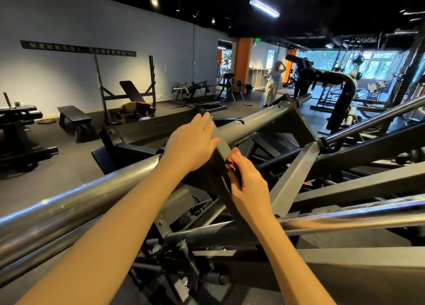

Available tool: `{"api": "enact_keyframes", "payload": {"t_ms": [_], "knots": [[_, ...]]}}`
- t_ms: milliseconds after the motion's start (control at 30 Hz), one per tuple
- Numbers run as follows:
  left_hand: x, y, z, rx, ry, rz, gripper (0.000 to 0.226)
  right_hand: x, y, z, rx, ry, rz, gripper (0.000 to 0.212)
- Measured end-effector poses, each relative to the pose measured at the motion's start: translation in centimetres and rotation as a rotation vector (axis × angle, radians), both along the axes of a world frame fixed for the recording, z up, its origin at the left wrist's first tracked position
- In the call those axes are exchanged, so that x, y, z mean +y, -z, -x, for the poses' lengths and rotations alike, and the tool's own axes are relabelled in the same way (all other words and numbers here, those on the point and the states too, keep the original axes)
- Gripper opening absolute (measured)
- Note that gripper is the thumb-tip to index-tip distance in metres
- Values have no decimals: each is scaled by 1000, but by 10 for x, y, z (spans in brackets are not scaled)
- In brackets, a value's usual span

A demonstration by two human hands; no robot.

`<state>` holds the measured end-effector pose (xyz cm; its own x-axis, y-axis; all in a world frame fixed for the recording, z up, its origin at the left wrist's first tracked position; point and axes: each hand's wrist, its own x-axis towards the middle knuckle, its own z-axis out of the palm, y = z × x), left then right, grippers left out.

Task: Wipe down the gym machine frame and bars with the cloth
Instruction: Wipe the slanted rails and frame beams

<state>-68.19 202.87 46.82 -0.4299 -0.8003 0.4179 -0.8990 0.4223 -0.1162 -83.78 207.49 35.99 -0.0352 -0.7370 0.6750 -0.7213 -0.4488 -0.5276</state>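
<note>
A grey gym machine frame [264, 118] fills the middle of the view, with a flat grey plate [220, 148] slanting toward me. My left hand [190, 143] lies flat on the plate's left face, fingers straight. My right hand [243, 176] is at the plate's right edge, fingers curled around a small dark reddish cloth [231, 166] pressed against the metal. Most of the cloth is hidden inside the hand. A thick chrome bar [76, 201] runs under my left forearm, and a second chrome bar [349, 215] passes under my right forearm.
Dark frame struts [296, 173] cross below and to the right of my hands. A black flat bench [73, 118] and an incline bench rack [131, 93] stand by the left wall. Two people [273, 81] stand far back among other machines.
</note>
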Motion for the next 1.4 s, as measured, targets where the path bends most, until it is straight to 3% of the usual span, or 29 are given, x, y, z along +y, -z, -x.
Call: {"api": "enact_keyframes", "payload": {"t_ms": [267, 500, 900, 1067, 1133, 1200, 1400], "knots": [[4, -1, -1, 1, 15, 0, 58, 32, 38, 16, -3, 38, 69, 50], [3, 0, -1, -5, 13, 11, 59, 4, -1, -3, -6, 36, -17, 49], [1, 2, -1, -35, 38, 47, 58, 19, 9, -2, -29, 121, -9, 39], [6, 13, -4, -200, 92, 250, 50, 35, 9, 10, -20, 48, 12, 33], [21, 25, -8, -92, 253, 321, 44, 45, 6, 17, -115, 13, -27, 29], [38, 41, -9, 135, 418, 276, 38, 50, 3, 23, -149, 18, -55, 22], [69, 89, 0, 598, 435, -422, 56, 64, -2, 31, -137, -135, -96, 27]]}}
